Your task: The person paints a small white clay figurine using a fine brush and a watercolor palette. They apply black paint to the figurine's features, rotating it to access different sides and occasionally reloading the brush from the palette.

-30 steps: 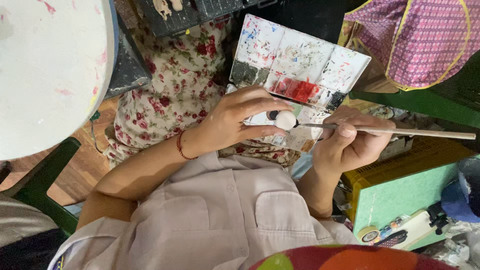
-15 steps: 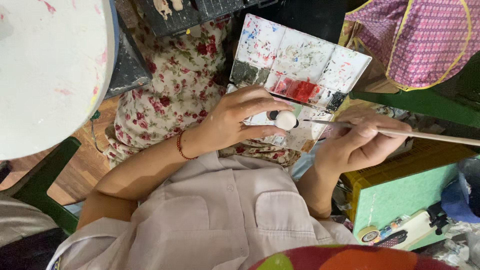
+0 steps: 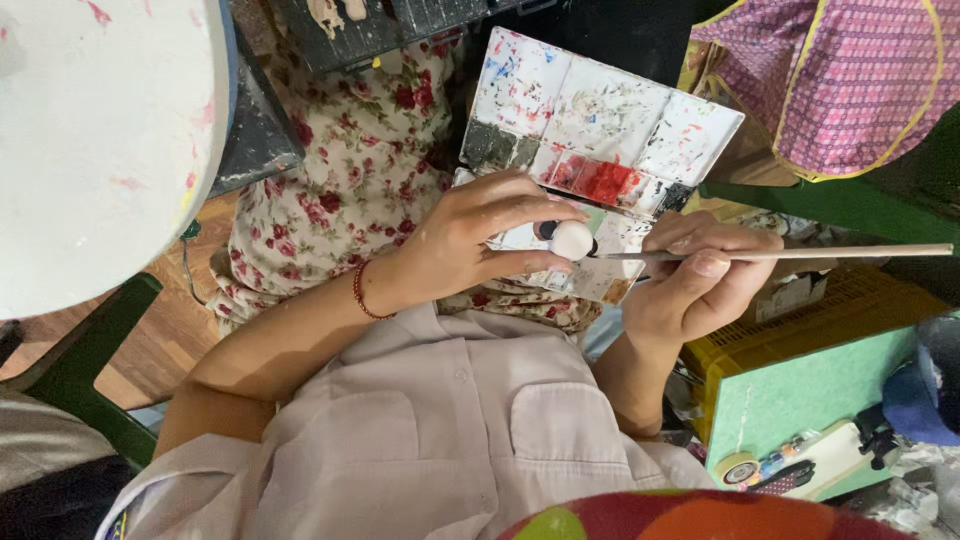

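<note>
My left hand [image 3: 478,236] pinches a small round white piece [image 3: 572,240] between thumb and fingers, just above my lap. My right hand [image 3: 695,280] grips a thin wooden paintbrush [image 3: 800,254] that lies level, its tip touching the right side of the white piece. Under both hands lies an open white paint palette [image 3: 600,120] smeared with red, black and blue paint. A red bracelet [image 3: 359,291] circles my left wrist.
A large white round surface [image 3: 90,140] fills the upper left. A floral skirt [image 3: 340,190] covers my lap. On the right stand a yellow crate [image 3: 850,300] with a green board [image 3: 800,400], a pink patterned bag [image 3: 840,80] above, and a dark grate [image 3: 390,25] at the top.
The brush has levelled out and its tip now rests on the white piece. Both hands stay almost where they were.
</note>
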Demonstrator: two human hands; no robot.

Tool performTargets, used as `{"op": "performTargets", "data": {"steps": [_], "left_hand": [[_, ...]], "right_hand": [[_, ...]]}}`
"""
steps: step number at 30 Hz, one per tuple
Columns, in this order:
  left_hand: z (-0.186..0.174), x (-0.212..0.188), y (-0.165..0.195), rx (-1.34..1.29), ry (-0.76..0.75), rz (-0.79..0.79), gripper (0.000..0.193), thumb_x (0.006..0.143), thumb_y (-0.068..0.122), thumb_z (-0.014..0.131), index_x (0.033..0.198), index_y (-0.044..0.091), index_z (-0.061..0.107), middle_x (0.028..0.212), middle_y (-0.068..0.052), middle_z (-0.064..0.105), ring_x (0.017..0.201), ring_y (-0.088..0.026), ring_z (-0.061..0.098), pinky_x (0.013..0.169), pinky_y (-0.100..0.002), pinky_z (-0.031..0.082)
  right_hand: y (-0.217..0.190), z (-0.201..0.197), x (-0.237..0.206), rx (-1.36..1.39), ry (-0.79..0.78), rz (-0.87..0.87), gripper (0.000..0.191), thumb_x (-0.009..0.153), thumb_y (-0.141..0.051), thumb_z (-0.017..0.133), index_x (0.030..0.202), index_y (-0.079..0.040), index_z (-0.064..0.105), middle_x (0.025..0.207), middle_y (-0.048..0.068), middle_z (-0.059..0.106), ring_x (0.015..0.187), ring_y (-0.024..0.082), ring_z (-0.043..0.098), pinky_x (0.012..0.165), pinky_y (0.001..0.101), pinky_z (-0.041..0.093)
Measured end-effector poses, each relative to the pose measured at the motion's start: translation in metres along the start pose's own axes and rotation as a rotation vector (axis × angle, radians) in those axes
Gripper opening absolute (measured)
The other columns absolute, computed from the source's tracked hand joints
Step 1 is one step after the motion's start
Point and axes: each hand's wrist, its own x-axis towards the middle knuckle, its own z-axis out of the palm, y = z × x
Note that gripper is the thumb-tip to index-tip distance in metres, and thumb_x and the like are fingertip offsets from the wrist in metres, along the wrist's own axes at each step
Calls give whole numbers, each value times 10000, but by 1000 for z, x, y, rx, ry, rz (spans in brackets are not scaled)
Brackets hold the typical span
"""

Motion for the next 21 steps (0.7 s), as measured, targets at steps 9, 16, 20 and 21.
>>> {"op": "performTargets", "data": {"steps": [9,16,20,21], "left_hand": [[0,1,1,11,0,6,473,915,282,840,1328,126,669,1111,-49,671,1002,-203,666,879,-347,565],[-1,2,2,5,2,5,468,913,284,844,1316,123,670,1108,-54,672,993,-209,666,869,-348,559],[-2,2,2,3,4,7,466,915,286,845,1314,122,670,1107,-55,672,992,-212,665,867,-348,559],[-2,1,2,0,6,8,462,920,284,843,1315,122,668,1116,-56,673,1001,-213,666,873,-347,561]], "right_hand": [[4,-2,-1,19,29,1,297,1189,-326,511,1231,-38,447,759,103,489,557,132,439,495,238,324],[6,0,3,31,11,-42,298,1188,-319,524,1198,-32,443,766,107,493,579,159,470,524,267,378],[4,2,6,27,8,-32,303,1179,-320,543,1154,-39,434,755,101,490,574,151,465,515,255,372],[3,3,6,29,9,-25,305,1176,-321,549,1144,-42,431,753,97,488,572,150,463,512,252,367]]}}
